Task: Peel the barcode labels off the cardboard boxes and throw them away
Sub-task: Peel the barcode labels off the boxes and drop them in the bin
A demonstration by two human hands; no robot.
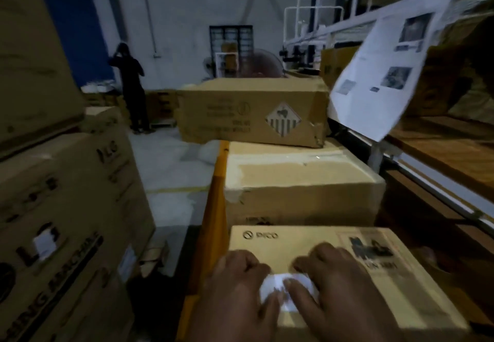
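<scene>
Dim warehouse cartons [66, 208] flank the near cardboard box [294, 240], where I see the white barcode label [275, 281] on its top, caught between my left hand [238, 296] and right hand [342, 288], both curled and pinching its edges, though blur hides detail.

Brown cardbd, matt, slightly fibrous: near box [302, 242], mid box [307, 189], far box [235, 111], LG cartons [66, 181]; far box crushed and torn at rt corner, mid box carries a tape strip [280, 158] w/ glossy sheen. The barcode label [278, 283] = white paper, smooth, faint shine; diamond sticker [284, 120] and hanging sheet [379, 74] also paper, matt, printed. Rt-side boards [441, 154] look like wood, visible grain, semi-gloss; rails [320, 2] = white-painted metal tube, smooth; floor [165, 160] pale, dull, concrete-like.
</scene>
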